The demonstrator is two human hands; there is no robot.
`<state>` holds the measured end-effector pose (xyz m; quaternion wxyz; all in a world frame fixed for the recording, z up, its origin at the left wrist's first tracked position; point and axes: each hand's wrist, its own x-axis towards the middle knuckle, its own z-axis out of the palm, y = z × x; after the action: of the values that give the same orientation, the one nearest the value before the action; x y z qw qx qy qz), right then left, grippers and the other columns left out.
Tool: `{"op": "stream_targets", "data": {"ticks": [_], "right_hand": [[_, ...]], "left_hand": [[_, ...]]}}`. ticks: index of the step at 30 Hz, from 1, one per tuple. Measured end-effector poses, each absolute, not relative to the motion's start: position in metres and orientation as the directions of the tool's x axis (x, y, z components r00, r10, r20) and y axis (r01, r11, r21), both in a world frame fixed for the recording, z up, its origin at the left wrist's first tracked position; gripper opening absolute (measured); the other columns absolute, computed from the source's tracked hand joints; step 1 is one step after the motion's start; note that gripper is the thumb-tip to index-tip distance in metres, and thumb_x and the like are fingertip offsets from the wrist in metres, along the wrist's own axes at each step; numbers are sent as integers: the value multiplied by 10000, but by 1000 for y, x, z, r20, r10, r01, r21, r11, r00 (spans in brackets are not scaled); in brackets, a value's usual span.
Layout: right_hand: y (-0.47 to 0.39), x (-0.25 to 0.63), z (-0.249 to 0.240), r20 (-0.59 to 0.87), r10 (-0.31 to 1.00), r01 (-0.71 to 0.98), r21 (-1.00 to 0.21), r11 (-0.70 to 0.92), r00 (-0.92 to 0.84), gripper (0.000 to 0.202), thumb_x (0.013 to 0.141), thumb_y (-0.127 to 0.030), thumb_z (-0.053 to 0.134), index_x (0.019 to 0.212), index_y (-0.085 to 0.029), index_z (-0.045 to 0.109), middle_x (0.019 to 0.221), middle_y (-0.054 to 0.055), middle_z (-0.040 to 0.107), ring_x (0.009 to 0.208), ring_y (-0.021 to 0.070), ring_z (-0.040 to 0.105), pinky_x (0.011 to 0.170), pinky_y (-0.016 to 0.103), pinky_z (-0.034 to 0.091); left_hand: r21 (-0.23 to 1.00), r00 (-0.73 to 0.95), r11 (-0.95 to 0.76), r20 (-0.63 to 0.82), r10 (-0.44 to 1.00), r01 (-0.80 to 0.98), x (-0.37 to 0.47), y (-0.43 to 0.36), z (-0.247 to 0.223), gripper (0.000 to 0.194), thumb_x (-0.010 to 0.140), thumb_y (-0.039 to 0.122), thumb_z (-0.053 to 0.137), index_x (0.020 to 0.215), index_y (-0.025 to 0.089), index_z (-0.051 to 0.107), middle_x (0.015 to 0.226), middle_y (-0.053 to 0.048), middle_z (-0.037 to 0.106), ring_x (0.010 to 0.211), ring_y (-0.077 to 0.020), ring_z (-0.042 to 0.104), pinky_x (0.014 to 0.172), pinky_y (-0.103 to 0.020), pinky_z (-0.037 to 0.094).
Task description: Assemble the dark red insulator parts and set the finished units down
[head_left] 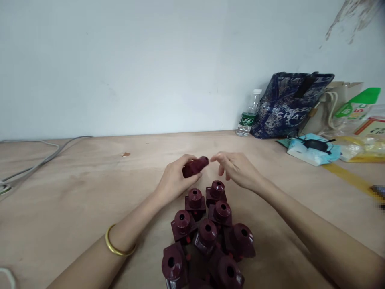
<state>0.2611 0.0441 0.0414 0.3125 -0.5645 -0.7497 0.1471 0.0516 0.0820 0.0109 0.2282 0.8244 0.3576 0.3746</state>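
My left hand (176,176) is wrapped round a dark red plastic housing (198,165), tilted so that its round neck points up and to the right. Just right of that neck is my right hand (233,166). Its index finger reaches toward the neck's tip, while the other fingers hang loosely bent and apart; I see nothing held in them. Below both hands, several matching dark red housings (207,230) stand close together on the wooden table (90,200). Each shows a square base and a round neck with a hole on top. Small bright red bits show at some bases.
A water bottle (247,116) stands by the wall beside a dark blue patterned bag (288,106). Right of them lie a blue-white packet (314,150) and plastic packaging (357,146). Grey cables (51,158) run along the left. A small brownish scrap (125,154) lies further back.
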Motion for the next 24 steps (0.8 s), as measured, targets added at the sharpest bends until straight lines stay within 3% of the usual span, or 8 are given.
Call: {"op": "stream_targets", "data": {"ticks": [2, 4, 7, 11, 13, 16, 21, 24], "right_hand": [[47, 269, 45, 315, 943, 710, -640, 295, -108, 659, 905, -653, 221, 938, -169, 667, 648, 33, 675, 498, 159, 615, 537, 260, 422], [51, 278, 48, 313, 948, 692, -672, 264, -58, 662, 898, -660, 239, 992, -159, 661, 663, 36, 678, 474, 150, 611, 538, 262, 436], [56, 289, 50, 305, 952, 707, -667, 233, -26, 661, 889, -665, 271, 975, -144, 669, 667, 50, 678, 481, 152, 616, 534, 263, 442], [56, 292, 49, 280, 960, 704, -678, 211, -18, 648, 893, -654, 285, 968, -136, 668, 657, 56, 672, 483, 154, 615, 533, 268, 448], [53, 284, 51, 244, 966, 697, -679, 230, -81, 609, 899, -633, 308, 938, -145, 670, 668, 55, 678, 503, 152, 620, 534, 263, 448], [50, 261, 59, 188, 953, 707, -640, 301, -236, 505, 872, -608, 419, 869, -179, 685, 689, 42, 696, 593, 159, 636, 532, 247, 432], [61, 231, 74, -47, 876, 690, -637, 344, -480, 362, 708, -546, 665, 728, -186, 695, 624, 24, 690, 558, 157, 621, 469, 231, 412], [69, 231, 70, -78, 886, 677, -677, 289, -456, 308, 774, -443, 612, 719, -152, 696, 612, 47, 680, 571, 154, 624, 492, 228, 448]], "left_hand": [[845, 428, -443, 296, 854, 299, 46, 87, 8, 308, 758, 267, 653, 1041, 213, 544, 1041, -61, 674, 903, -204, 653, 785, -355, 496], [942, 502, -275, 147, 852, 191, 40, 90, 8, 323, 735, 289, 683, 1017, 191, 561, 1051, -83, 678, 937, -219, 655, 818, -377, 503], [993, 692, -95, 22, 721, 67, 31, 88, 14, 441, 736, 435, 692, 1100, 200, 608, 1176, -121, 647, 1099, -260, 600, 926, -416, 467], [984, 772, 177, -98, 628, -18, 26, 90, 18, 694, 810, 724, 358, 1262, 232, 549, 1286, -138, 588, 1186, -275, 554, 974, -432, 437], [983, 695, 181, -114, 710, -24, 24, 96, 16, 735, 826, 739, 248, 1258, 226, 547, 1287, -137, 588, 1176, -265, 563, 972, -416, 441], [990, 595, 143, -111, 796, -7, 22, 103, 12, 733, 824, 739, 240, 1215, 212, 566, 1226, -142, 625, 1102, -263, 608, 936, -407, 468], [989, 664, 144, -116, 739, 12, 26, 97, 15, 693, 847, 711, 252, 1087, 186, 635, 1098, -126, 682, 963, -238, 656, 876, -383, 485], [993, 690, -9, -75, 720, 117, 33, 91, 18, 628, 840, 677, 363, 1111, 181, 635, 1104, -116, 679, 972, -238, 641, 864, -383, 483]]}}
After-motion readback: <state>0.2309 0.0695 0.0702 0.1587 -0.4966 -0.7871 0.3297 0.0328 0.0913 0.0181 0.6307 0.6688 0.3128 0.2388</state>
